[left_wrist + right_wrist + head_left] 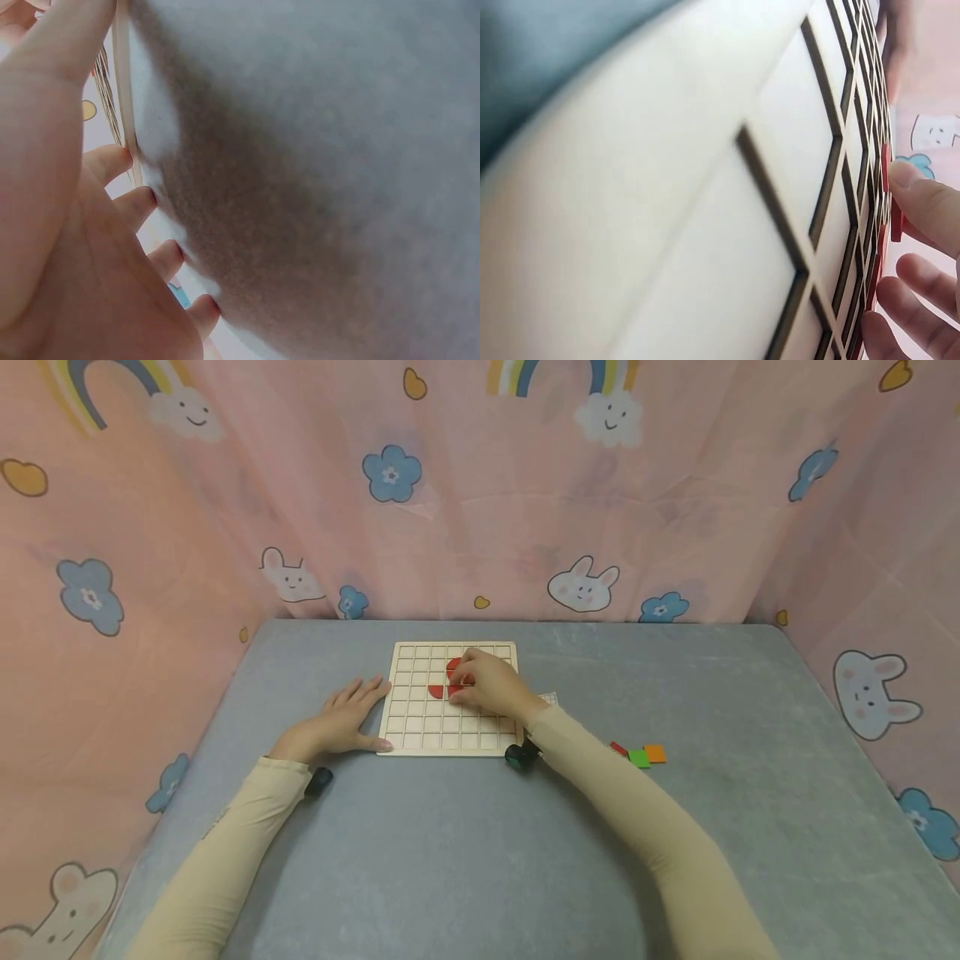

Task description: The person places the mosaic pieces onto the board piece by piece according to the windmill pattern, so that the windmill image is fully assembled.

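Note:
A pale wooden grid board (412, 724) lies on the grey table. My left hand (337, 724) rests at its left edge, fingers spread and thumb near the front left corner. Over the middle of the board, my right hand (487, 683) pinches a small flat red piece (897, 222) between thumb and finger, close to the grid. Red pieces sit in cells around it, among them a quarter-round one (436, 692) and another (453, 666) just behind the fingers. The right hand hides part of the red group.
Right of the board, a green tile (638, 759), an orange tile (655, 753) and a red one (618, 748) lie together, partly behind the right sleeve. A gridded white card (552, 698) shows beside the right wrist. A pink patterned curtain (465, 543) encloses the table.

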The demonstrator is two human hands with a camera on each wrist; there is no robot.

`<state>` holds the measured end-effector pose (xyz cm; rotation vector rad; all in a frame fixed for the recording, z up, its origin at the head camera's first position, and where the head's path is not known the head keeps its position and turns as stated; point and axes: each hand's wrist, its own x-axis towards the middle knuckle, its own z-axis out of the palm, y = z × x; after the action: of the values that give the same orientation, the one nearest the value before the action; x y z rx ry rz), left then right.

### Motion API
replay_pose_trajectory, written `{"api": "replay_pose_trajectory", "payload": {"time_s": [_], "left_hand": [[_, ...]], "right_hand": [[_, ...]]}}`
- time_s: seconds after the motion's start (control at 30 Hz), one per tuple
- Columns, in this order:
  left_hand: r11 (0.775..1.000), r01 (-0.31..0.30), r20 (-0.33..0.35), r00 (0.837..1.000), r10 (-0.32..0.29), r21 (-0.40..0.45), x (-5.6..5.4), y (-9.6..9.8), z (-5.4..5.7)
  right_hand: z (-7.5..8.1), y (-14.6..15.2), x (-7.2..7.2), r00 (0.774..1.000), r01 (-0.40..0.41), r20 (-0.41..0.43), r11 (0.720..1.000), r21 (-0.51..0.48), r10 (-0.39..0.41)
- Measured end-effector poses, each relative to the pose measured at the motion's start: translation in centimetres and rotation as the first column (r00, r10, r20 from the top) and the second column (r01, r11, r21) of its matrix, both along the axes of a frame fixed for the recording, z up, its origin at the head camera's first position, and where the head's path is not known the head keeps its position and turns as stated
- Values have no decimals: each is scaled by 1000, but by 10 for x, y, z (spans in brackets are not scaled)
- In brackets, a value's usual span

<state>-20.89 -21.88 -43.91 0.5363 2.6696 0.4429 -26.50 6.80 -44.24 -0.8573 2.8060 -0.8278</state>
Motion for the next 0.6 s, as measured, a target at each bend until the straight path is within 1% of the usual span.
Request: {"api": "replay_pose_trajectory", "payload": {"time_s": [0.33,0.6], "left_hand": [[1000,-3,3,1000,3,-4,1,1,2],[1000,-3,0,1000,3,-9,0,1,1]], "right_hand": [[0,-7,-1,999,23,-34,999,32,-22],[-2,-8,-2,999,36,-40,999,35,-35]]}}
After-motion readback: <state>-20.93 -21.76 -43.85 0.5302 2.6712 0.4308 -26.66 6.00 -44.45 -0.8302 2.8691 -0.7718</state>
